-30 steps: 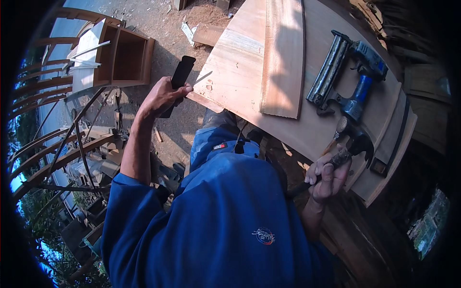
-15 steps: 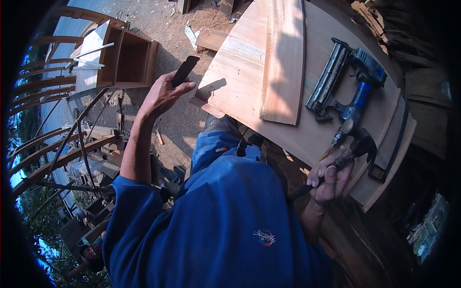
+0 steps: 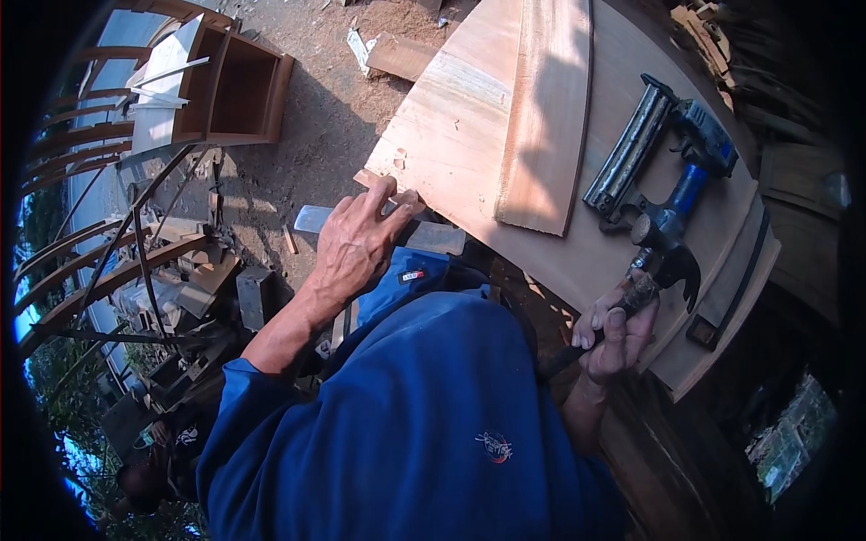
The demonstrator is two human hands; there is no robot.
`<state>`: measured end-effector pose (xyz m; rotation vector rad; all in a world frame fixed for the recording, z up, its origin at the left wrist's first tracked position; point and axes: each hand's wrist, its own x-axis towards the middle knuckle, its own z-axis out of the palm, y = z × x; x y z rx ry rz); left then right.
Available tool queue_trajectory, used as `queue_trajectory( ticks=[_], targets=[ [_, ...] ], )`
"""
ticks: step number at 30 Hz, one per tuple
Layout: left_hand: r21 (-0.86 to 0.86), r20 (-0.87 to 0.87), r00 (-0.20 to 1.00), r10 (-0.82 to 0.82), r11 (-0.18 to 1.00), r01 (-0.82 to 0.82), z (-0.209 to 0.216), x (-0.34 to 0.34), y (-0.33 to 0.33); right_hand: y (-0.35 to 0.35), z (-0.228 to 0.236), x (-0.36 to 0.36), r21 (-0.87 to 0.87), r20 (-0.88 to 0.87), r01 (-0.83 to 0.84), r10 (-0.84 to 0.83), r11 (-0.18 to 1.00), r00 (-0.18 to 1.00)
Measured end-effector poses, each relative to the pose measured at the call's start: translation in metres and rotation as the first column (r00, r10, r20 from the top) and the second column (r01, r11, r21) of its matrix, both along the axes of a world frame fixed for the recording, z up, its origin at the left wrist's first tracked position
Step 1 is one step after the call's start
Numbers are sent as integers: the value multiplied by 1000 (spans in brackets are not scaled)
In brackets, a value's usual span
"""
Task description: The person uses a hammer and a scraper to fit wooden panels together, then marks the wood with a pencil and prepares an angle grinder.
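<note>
My left hand [image 3: 354, 236] is closed around a flat bar-like metal blade [image 3: 437, 237], whose pale end sticks out to the left. Its fingertips lie at the near left corner of a large wooden panel [image 3: 442, 117]; the thumb is hidden. In my right hand [image 3: 618, 335] is the dark handle of a claw hammer [image 3: 678, 265], held over the panel's near right edge. Beyond the hammer head, a blue and silver nail gun [image 3: 690, 189] lies on the panel. A narrower board [image 3: 546, 135] rests lengthwise on the panel, left of the nail gun.
A brown wooden cabinet [image 3: 242, 86] stands at the far left beside curved wooden ribs [image 3: 68, 293]. Wood offcuts [image 3: 401, 56] and shavings lie on the ground. Along the panel's right end runs a strip with a dark band [image 3: 735, 279]. Another person [image 3: 144, 478] is at the lower left.
My left hand has come down and right to the panel's corner, turning the blade sideways. The right hand still grips the hammer, almost unmoved.
</note>
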<state>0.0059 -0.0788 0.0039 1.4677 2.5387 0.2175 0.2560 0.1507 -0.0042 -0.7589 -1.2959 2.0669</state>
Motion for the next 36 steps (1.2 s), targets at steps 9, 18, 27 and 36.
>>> queue_trajectory(
  ticks=[9, 18, 27, 36],
  targets=[
    [56, 58, 994, -90, 995, 87, -14, -8, -6, -8, 2, -19, -22, 62, -91, 92, 996, 994],
    [-19, -79, 995, 54, 998, -55, -4, -9, -6, -12, 3, -99, -50, 283, -440, 435, 897, 855],
    [135, 201, 928, 312, 930, -342, 39, -42, 8, 2, 5, -94, 138, 375, -400, 326, 906, 868],
    [338, 711, 696, 97, 821, -460, 72, -37, 37, 0, 4, -108, -57, 507, -580, 524, 813, 684]
  ],
)
